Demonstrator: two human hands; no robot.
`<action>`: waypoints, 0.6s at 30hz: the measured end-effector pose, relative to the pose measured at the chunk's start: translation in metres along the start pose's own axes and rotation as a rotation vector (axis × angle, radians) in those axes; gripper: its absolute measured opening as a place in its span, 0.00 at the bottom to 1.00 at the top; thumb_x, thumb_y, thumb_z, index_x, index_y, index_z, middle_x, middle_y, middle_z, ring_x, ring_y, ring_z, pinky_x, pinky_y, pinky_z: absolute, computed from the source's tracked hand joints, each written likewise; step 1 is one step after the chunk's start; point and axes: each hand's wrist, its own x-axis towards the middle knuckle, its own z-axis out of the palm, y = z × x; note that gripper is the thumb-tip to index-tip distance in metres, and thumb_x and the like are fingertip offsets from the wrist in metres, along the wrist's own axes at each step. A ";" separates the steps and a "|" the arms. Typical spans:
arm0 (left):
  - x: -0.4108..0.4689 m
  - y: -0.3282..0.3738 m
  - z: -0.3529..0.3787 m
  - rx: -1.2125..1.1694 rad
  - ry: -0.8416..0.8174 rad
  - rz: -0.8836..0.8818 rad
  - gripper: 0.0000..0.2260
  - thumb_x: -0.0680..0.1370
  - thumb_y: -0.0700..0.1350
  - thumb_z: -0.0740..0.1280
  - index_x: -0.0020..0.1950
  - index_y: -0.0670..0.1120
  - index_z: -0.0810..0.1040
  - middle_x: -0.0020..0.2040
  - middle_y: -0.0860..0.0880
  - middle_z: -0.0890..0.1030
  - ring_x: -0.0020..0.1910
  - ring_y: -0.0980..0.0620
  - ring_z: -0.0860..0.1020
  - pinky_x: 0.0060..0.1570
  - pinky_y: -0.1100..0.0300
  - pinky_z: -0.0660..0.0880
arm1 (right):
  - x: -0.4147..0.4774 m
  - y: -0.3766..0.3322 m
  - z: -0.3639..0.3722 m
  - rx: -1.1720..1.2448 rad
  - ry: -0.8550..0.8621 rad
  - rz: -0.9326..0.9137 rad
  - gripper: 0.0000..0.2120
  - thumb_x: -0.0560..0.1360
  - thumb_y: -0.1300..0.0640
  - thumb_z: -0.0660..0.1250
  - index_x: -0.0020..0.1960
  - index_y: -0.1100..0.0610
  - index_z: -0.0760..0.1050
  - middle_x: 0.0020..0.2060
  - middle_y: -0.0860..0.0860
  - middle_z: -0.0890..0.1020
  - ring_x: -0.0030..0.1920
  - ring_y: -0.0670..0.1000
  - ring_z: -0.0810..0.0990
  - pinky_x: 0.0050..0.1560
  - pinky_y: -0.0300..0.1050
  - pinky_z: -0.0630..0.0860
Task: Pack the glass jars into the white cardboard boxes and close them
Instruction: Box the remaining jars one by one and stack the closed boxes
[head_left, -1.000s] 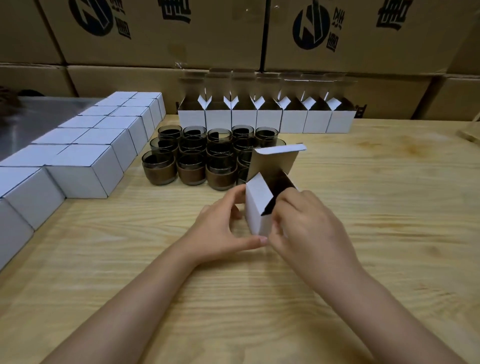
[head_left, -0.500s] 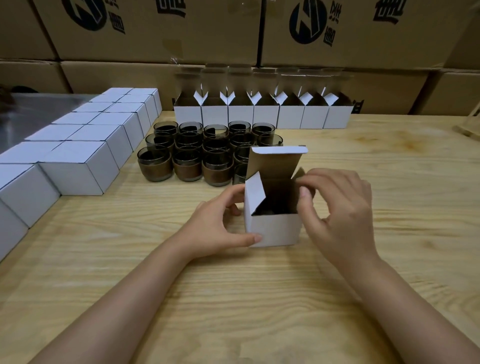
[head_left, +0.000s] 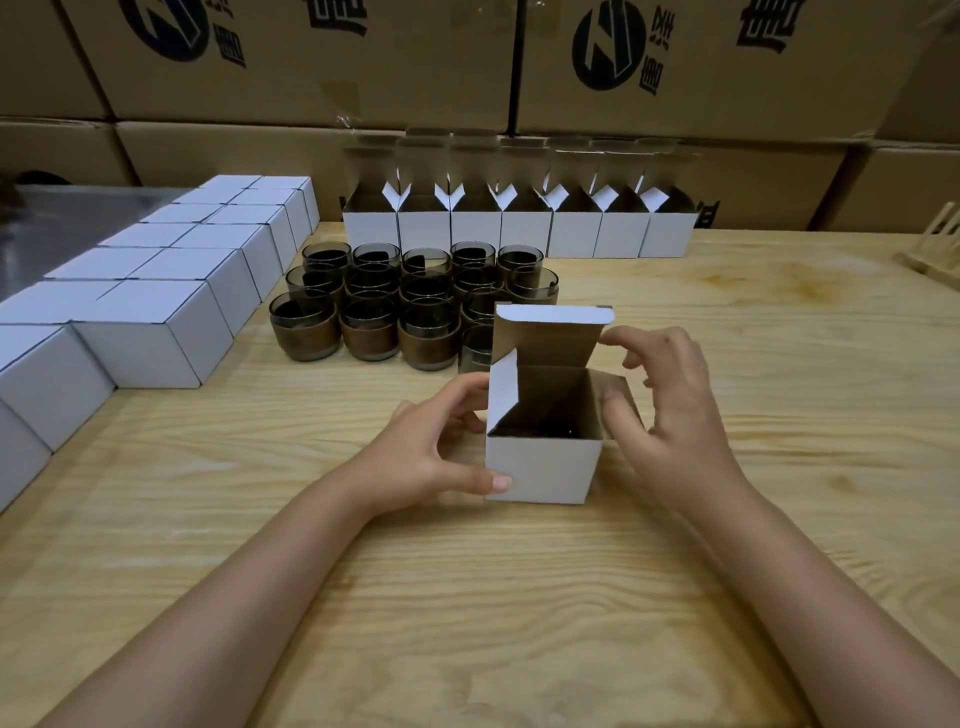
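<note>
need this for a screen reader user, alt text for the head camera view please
A person's left hand grips an open white box on a wooden table while the right hand holds its right flap. Behind stand clustered glass jars and a row of open boxes; closed boxes line the left.

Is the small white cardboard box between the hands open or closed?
Open. On the small white cardboard box, the top lid flap stands upright, the left side flap sticks up, and the dark inside shows.
</note>
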 end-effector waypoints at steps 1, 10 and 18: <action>0.000 0.000 0.000 -0.003 -0.007 0.004 0.38 0.61 0.58 0.76 0.69 0.59 0.66 0.63 0.60 0.78 0.63 0.51 0.75 0.68 0.43 0.64 | 0.000 0.000 0.000 0.046 0.003 -0.021 0.17 0.71 0.56 0.58 0.59 0.47 0.66 0.50 0.49 0.69 0.52 0.48 0.69 0.54 0.35 0.65; 0.000 0.005 0.005 -0.079 -0.060 0.028 0.39 0.64 0.52 0.76 0.73 0.53 0.65 0.65 0.56 0.77 0.65 0.50 0.74 0.66 0.43 0.68 | 0.002 0.005 -0.011 0.065 -0.282 0.049 0.30 0.69 0.46 0.55 0.71 0.48 0.65 0.65 0.47 0.70 0.67 0.45 0.65 0.67 0.34 0.59; 0.000 0.012 0.010 -0.053 -0.060 0.087 0.51 0.68 0.48 0.77 0.69 0.76 0.42 0.63 0.53 0.76 0.61 0.52 0.76 0.66 0.51 0.70 | 0.004 0.004 -0.018 0.135 -0.378 0.141 0.27 0.70 0.55 0.57 0.69 0.51 0.70 0.63 0.44 0.75 0.65 0.44 0.71 0.64 0.42 0.67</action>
